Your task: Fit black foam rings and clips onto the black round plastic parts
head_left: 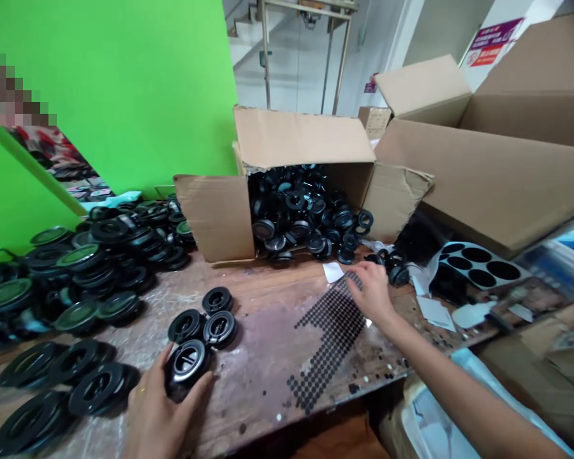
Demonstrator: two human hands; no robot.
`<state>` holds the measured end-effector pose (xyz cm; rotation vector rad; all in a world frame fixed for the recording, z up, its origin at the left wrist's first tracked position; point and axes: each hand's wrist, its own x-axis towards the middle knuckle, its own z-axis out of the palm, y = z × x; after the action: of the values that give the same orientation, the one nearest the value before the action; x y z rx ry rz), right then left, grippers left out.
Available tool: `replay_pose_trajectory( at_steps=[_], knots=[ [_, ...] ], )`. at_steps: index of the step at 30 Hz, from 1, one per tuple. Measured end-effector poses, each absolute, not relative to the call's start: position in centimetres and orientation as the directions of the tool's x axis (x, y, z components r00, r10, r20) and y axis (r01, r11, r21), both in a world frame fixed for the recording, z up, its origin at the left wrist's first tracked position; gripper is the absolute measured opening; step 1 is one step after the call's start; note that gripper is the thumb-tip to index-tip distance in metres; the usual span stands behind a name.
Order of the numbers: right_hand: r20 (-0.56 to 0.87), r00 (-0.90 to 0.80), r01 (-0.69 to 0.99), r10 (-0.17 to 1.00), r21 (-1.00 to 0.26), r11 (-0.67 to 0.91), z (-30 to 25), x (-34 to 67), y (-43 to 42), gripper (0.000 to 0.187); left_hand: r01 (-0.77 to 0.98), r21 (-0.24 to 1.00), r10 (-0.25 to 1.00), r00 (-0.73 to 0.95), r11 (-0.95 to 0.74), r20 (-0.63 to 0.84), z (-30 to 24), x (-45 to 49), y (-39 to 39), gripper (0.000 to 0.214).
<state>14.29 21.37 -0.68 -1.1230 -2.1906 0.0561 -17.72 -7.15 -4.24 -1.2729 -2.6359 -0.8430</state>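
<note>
My left hand (165, 395) curls its thumb and fingers around a round black plastic part (189, 362) with a shiny ringed top, on the table near the front. Against that part stand several similar smaller round black parts (220, 327) in a close cluster. To the right lies a sheet of small black round dots (332, 331), with some rows gone along its left side. My right hand (370, 290) is at the sheet's far end, fingertips bent together and touching its upper edge. What lies between those fingertips is hidden.
An opened cardboard box (306, 137) on its side spills black round parts (310, 217) onto the table. Larger ringed black parts (100, 255) are piled at left. A bigger carton (488, 172) stands right, near a sheet with large black circles (483, 262). Loose dots lie along the table's front edge.
</note>
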Motion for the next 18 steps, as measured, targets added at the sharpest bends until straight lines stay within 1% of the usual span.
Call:
replay_pose_trajectory(
  at_steps=[2,4,5,7,10,12,14,16,17,18],
  knots=[
    [0.495,-0.304,0.879,0.814,-0.185,0.440,-0.5,16.5,24.0,0.031,0.742,0.462,0.666,-0.656,0.485,0.355,-3.6,-16.7,-7.3,0.089],
    [0.436,-0.233,0.956,0.869,-0.060,0.286,-0.3,17.8,26.0,0.042,0.721,0.492,0.608,-0.685,0.488,0.401,-2.6,-15.3,-7.6,0.082],
    [0.400,-0.216,0.971,0.891,-0.009,0.239,-0.2,18.1,26.8,0.046,0.717,0.499,0.577,-0.693,0.487,0.433,-2.1,-14.6,-7.7,0.077],
    [0.321,-0.209,0.978,0.924,0.056,0.202,-0.1,18.2,27.8,0.048,0.747,0.493,0.553,-0.664,0.447,0.503,-1.3,-13.2,-7.7,0.067],
    [0.245,-0.214,0.977,0.946,0.054,0.207,0.0,17.9,28.5,0.033,0.824,0.470,0.600,-0.558,0.318,0.573,-0.7,-11.4,-7.2,0.050],
    [0.257,-0.195,0.980,0.947,0.010,0.199,0.4,18.0,28.7,0.029,0.841,0.483,0.638,-0.514,0.243,0.574,-0.9,-10.4,-6.8,0.042],
    [0.330,-0.159,0.977,0.931,-0.085,0.197,1.0,18.4,28.5,0.030,0.836,0.511,0.665,-0.500,0.202,0.555,-1.4,-9.7,-6.5,0.036],
    [0.438,-0.133,0.931,0.889,-0.252,0.263,1.9,18.8,27.7,0.032,0.801,0.575,0.687,-0.513,0.168,0.515,-1.8,-9.3,-6.3,0.032],
    [0.477,-0.143,0.870,0.867,-0.358,0.340,2.4,18.9,27.0,0.032,0.759,0.632,0.696,-0.539,0.157,0.475,-1.8,-9.0,-6.2,0.029],
    [0.492,-0.175,0.770,0.853,-0.472,0.430,2.9,18.7,26.0,0.032,0.691,0.706,0.708,-0.575,0.153,0.410,-1.8,-8.8,-6.1,0.028]
  ],
)
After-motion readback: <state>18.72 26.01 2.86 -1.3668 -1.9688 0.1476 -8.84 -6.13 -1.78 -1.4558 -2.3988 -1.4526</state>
